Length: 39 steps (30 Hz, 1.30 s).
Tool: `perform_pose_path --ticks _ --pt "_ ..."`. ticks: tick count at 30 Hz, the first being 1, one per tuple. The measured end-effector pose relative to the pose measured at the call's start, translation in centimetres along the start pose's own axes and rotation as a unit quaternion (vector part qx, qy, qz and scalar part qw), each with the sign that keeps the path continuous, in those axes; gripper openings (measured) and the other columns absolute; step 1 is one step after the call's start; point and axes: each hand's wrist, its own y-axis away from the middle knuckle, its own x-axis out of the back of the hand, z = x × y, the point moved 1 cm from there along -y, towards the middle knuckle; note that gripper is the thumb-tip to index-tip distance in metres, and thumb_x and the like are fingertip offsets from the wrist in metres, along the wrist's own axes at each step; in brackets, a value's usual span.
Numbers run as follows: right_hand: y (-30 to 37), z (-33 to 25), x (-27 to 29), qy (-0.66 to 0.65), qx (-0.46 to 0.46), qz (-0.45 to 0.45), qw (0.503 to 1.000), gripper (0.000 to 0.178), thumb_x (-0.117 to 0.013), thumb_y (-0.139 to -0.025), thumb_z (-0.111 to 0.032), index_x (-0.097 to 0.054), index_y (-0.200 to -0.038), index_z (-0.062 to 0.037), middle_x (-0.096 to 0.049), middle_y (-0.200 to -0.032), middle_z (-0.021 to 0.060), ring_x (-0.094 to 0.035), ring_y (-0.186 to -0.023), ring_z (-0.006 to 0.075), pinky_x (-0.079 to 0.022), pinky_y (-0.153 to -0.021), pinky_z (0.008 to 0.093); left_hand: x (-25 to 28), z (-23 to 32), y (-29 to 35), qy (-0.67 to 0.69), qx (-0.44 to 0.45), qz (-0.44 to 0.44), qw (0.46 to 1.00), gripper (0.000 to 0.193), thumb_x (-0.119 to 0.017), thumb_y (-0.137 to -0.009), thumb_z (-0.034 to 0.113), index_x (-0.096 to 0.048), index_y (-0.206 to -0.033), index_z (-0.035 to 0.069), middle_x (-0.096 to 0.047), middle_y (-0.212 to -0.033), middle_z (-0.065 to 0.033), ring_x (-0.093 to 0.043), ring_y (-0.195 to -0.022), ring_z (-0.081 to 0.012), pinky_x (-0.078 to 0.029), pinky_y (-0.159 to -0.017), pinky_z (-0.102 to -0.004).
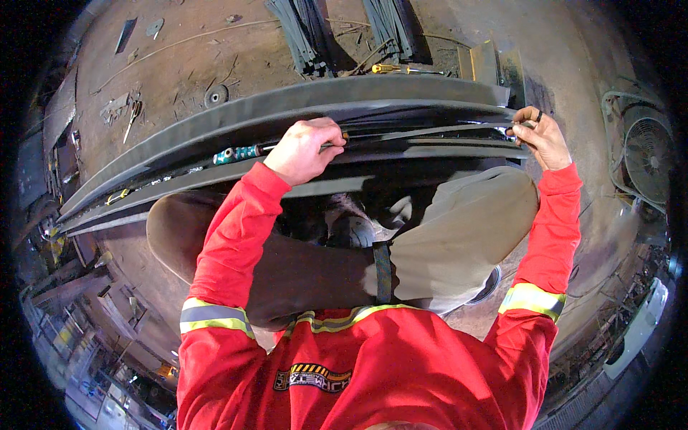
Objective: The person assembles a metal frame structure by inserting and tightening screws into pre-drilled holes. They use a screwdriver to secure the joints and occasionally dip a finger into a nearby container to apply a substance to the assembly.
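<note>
A thin flat metal strip (448,130) stretches across long dark steel beams (301,92). My right hand (542,137), with a dark ring on one finger, pinches its right end between thumb and fingers. Over the left part of the beams my left hand (309,149) is closed, knuckles up. What it grips is mostly covered by the fingers; a small yellowish bit shows just past them. Left of this fist lies a screwdriver with a teal handle (237,154), its shaft passing toward my hand.
Beyond the beams are bundles of dark metal strips (297,34), a yellow-handled screwdriver (387,69) and a round disc (216,95). A floor fan (645,154) stands at right. My bent legs (459,236) are close against the near side of the beams.
</note>
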Motion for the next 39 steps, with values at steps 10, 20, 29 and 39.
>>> perform_pose_path --ticks 10,20,29,39 --pt "-1.1 1.9 0.8 0.097 -0.044 -0.041 0.993 0.028 -0.069 -0.084 -0.015 -0.058 -0.106 -0.001 -0.064 -0.089 0.0051 -0.06 -0.079 0.0096 -0.045 -0.065 0.0226 1.2 1.8 1.0 -0.047 0.064 -0.045 0.996 0.03 -0.07 -0.067 0.007 -0.061 -0.096 0.003 -0.065 -0.098 -0.0143 -0.061 -0.097 -0.0335 -0.048 -0.087 -0.0402" --pt "-1.5 4.3 1.1 0.092 -0.02 -0.036 0.995 0.03 -0.07 -0.084 -0.02 -0.059 -0.105 -0.0028 -0.066 -0.086 0.0046 -0.062 -0.079 0.0107 -0.045 -0.065 0.024 -0.1 1.5 1.7 -0.064 0.073 0.004 0.995 0.034 -0.072 -0.064 0.007 -0.061 -0.096 0.004 -0.064 -0.099 -0.0123 -0.059 -0.101 -0.0323 -0.047 -0.089 -0.0397" --pt "-1.7 3.9 0.7 0.133 -0.026 -0.032 0.99 0.027 -0.073 -0.082 -0.019 -0.064 -0.101 -0.0021 -0.066 -0.087 0.0024 -0.06 -0.079 0.0084 -0.046 -0.068 0.0236 0.2 1.8 1.2 -0.214 -0.002 -0.031 0.976 0.035 -0.072 -0.061 0.012 -0.064 -0.094 0.004 -0.063 -0.094 -0.0119 -0.06 -0.094 -0.0307 -0.048 -0.083 -0.0399" --pt "-2.0 5.1 1.7 0.237 0.043 -0.081 0.967 0.035 -0.072 -0.079 -0.017 -0.066 -0.107 0.0024 -0.068 -0.098 0.0096 -0.063 -0.088 0.0158 -0.05 -0.082 0.0309 -0.2 1.2 1.2 -0.177 -0.01 -0.046 0.983 0.03 -0.068 -0.066 0.014 -0.062 -0.094 0.005 -0.063 -0.095 -0.0136 -0.059 -0.098 -0.0322 -0.047 -0.085 -0.0428"
